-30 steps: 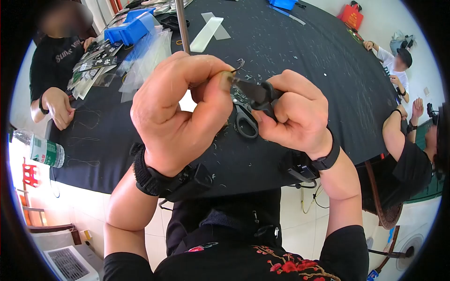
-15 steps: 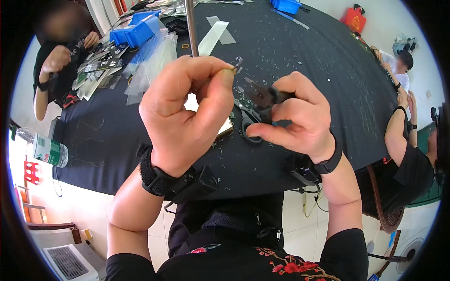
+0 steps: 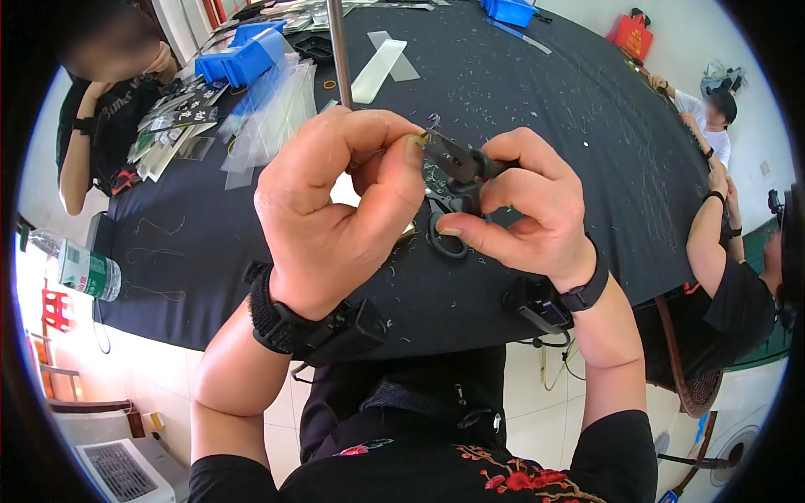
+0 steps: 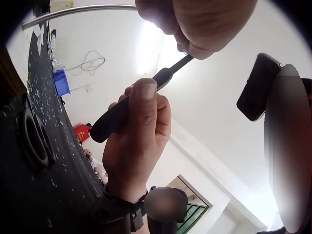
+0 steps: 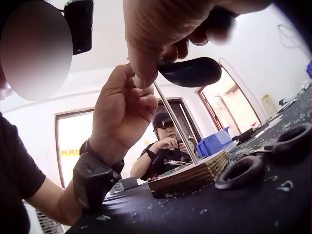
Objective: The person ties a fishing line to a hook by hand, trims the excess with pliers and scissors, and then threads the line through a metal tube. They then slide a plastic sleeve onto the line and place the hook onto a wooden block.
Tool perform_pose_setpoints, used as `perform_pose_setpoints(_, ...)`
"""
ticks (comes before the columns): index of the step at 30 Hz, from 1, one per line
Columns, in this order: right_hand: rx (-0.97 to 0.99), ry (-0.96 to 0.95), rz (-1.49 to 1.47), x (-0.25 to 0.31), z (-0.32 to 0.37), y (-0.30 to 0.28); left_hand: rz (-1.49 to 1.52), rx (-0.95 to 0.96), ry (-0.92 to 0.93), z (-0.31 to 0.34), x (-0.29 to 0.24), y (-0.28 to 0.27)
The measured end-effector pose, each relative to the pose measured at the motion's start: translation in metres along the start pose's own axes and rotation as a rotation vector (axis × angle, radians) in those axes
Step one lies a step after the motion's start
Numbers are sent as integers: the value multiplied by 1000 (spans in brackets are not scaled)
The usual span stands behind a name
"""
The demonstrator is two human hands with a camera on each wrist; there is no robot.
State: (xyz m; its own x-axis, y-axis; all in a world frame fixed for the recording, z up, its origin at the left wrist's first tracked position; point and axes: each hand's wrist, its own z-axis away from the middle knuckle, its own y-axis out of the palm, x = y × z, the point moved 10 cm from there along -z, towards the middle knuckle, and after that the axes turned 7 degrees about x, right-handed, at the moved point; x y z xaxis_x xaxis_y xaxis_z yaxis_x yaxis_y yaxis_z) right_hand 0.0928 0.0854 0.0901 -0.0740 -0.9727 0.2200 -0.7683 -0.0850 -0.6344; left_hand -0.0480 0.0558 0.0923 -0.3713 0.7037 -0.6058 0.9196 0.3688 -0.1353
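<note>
My left hand (image 3: 340, 205) pinches a tiny, thin, hook-shaped piece (image 3: 434, 122) between thumb and forefinger; most of it is hidden by the fingertips. In my right hand (image 3: 537, 201) is a pair of black-handled pliers (image 3: 459, 163), its metal nose right at the left fingertips and the small piece. The left wrist view shows the right thumb lying along a dark plier handle (image 4: 112, 119). Below the pliers, black scissors (image 3: 449, 239) lie on the dark cloth. A metal rod (image 3: 339, 50) rises behind the left hand from a layered wooden block (image 5: 190, 178).
Small greenish scraps lie scattered over the black-covered table (image 3: 503, 92). Clear plastic sleeves (image 3: 281, 113), a blue bin (image 3: 239, 59) and white strips (image 3: 379, 71) lie toward the back left. A bottle (image 3: 88, 270) sits at the left edge. Other people sit around the table.
The pliers drew away from the left fingertips with their nose parted, then came back to the small piece. The person at far left has raised a hand toward their head.
</note>
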Motion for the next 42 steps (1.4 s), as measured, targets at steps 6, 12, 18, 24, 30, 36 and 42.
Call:
perform_pose_setpoints(6,9,6,-13,1,-1,0,-10,-2,-10,0,2,0)
perform_pose_setpoints(12,5,36,-21,-5,-2,2,-38,-4,-10,-1,4,0)
perform_pose_setpoints(18,-25,0,-68,1,-1,-1,-74,21,5,0,-3,2)
perform_pose_setpoints(24,104,-395,-29,56,7,19,50,-119,-73,0,13,-13)
perform_pose_setpoints(30,-57,-90,3,3,0,-9,30,-65,29,1,1,-7)
perform_pose_setpoints(36,7,-50,-32,2,-1,2,7,-32,34,0,3,-4)
perform_pose_setpoints(42,4,-16,-3,-1,0,0,21,-18,0,1,3,-2)
